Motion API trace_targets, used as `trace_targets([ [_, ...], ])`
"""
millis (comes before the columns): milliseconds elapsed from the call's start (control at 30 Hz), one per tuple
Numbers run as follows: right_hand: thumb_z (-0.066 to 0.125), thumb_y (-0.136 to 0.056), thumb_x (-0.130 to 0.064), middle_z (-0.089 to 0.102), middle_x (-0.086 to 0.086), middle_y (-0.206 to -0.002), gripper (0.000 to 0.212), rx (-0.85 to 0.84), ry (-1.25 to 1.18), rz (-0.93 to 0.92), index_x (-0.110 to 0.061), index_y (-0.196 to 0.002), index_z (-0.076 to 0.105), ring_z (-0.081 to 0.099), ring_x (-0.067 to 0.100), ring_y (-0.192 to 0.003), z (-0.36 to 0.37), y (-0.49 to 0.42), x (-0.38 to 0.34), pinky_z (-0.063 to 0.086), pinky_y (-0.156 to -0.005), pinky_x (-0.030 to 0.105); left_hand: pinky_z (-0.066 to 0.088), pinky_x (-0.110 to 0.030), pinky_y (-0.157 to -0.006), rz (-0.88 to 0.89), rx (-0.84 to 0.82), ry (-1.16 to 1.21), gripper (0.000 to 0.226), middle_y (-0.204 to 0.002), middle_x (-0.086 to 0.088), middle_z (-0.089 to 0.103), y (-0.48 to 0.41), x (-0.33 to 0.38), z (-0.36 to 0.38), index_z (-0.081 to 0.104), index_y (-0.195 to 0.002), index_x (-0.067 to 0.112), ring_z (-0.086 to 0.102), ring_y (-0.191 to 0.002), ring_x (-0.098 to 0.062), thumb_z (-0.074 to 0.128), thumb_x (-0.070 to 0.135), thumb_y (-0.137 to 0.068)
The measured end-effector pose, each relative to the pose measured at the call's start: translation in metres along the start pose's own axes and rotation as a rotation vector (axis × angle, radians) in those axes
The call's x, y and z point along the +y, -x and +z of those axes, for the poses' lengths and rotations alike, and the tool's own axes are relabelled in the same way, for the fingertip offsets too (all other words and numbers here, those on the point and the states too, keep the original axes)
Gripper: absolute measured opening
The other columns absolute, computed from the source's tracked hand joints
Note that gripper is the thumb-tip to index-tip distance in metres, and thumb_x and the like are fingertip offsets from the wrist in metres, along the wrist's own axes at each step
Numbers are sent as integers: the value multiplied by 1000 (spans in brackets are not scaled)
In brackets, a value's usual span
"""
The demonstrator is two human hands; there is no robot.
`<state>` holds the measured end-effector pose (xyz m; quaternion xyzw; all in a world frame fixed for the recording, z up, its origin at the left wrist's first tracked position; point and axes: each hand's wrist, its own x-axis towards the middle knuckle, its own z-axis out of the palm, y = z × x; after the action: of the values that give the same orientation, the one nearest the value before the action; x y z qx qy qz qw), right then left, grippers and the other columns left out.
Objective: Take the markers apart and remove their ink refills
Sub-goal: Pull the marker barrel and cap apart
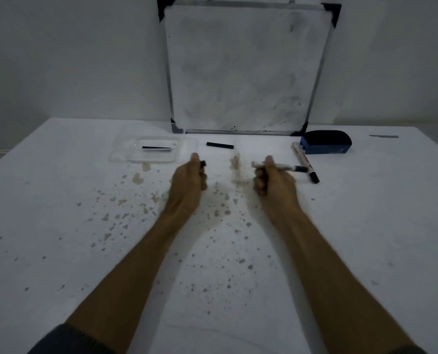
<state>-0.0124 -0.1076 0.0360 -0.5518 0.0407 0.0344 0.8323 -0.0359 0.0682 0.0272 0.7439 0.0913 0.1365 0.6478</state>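
Lying level in the right hand (271,182): a grey marker body (280,166), black end pointing right. Resting on the tabletop (59,226) just beyond: a whole white marker (304,162), black cap nearest. Peeking from the left hand (188,182): a small black piece (202,164). Lying farther back: a black tube (220,145).

Light: dim, grey, flat overall
Shadows: faint, soft under the hands
Blur: hands (187,180) and marker (280,166) smeared
Edges: table (59,251) sides bow, wide-angle
Glare: none strong

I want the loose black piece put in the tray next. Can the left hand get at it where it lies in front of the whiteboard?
Probably not yet: the way to the black piece is clear, but the left hand is closed on a small dark part.
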Motion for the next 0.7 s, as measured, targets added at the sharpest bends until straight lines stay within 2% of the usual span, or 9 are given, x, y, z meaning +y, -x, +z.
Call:
trace_targets([
  [67, 51, -105, -29, 53, 0, -68, 29, -8, 3, -61, -9, -88, 61, 39, 10, -53, -12, -5, -3, 36, -46, 20, 30, -27, -52, 1, 52, 48, 50, -57, 7, 41, -7, -7, -16, 42, -66, 23, 35, -48, -6, 32, 38, -112],
  [100, 52, -105, -31, 52, 0, -67, 30, -40, 67, -91, -8, -89, 61, 39, 9, -53, -12, -5, -1, 36, -46, 20, 31, -29, -56, 19, 43, -14, 52, -59, 7, 43, -6, -9, -15, 45, -66, 20, 37, -51, -8, 33, 41, -112],
  [167, 53, -104, -35, 49, -2, -66, 32, -66, 175, -109, -8, -91, 62, 39, 8, -52, -8, -4, 3, 36, -46, 19, 36, -31, -63, 53, -17, -200, 51, -67, 6, 50, -2, -8, -4, 54, -79, 12, 45, -60, -11, 31, 44, -111],
  [233, 54, -104, -36, 49, -3, -64, 33, -74, 171, -96, -8, -89, 64, 39, 9, -52, -6, -5, 2, 34, -46, 20, 39, -32, -65, 119, -70, -376, 41, -74, 4, 55, -1, -8, 5, 55, -91, 14, 51, -67, -13, 33, 42, -111],
  [333, 56, -103, -36, 50, 0, -67, 32, -102, 151, -69, -10, -87, 66, 39, 10, -53, -9, -7, -2, 31, -49, 24, 50, -39, -70, 258, -50, -562, 31, -86, -1, 64, -7, -15, 1, 61, -102, 13, 61, -79, -19, 46, 40, -107],
  [400, 58, -101, -37, 50, 3, -71, 30, -126, 171, -51, -11, -89, 67, 40, 11, -55, -8, -6, 0, 31, -50, 25, 52, -37, -78, 315, -23, -600, 24, -93, -1, 67, -9, -21, -2, 65, -105, 16, 61, -89, -20, 58, 38, -102],
  [500, 61, -100, -35, 52, 3, -73, 27, -122, 156, -31, -11, -92, 70, 45, 10, -58, -7, -6, 1, 35, -54, 25, 44, -29, -80, 343, 0, -609, 17, -92, 2, 64, -6, -21, -1, 73, -102, 21, 59, -94, -18, 70, 37, -95],
  [600, 63, -99, -33, 55, 0, -72, 26, -113, 135, -19, -9, -94, 72, 51, 10, -63, -8, -6, 0, 45, -59, 23, 50, -33, -84, 361, 8, -648, 19, -95, -3, 64, -7, -22, -3, 79, -104, 22, 60, -98, -22, 75, 36, -91],
  [700, 65, -98, -34, 57, -1, -73, 29, -79, 139, -21, -7, -97, 74, 53, 11, -67, -7, -7, 3, 47, -69, 28, 53, -40, -86, 378, 19, -683, 24, -99, -9, 66, -4, -23, -1, 81, -108, 21, 58, -101, -25, 75, 37, -91],
])
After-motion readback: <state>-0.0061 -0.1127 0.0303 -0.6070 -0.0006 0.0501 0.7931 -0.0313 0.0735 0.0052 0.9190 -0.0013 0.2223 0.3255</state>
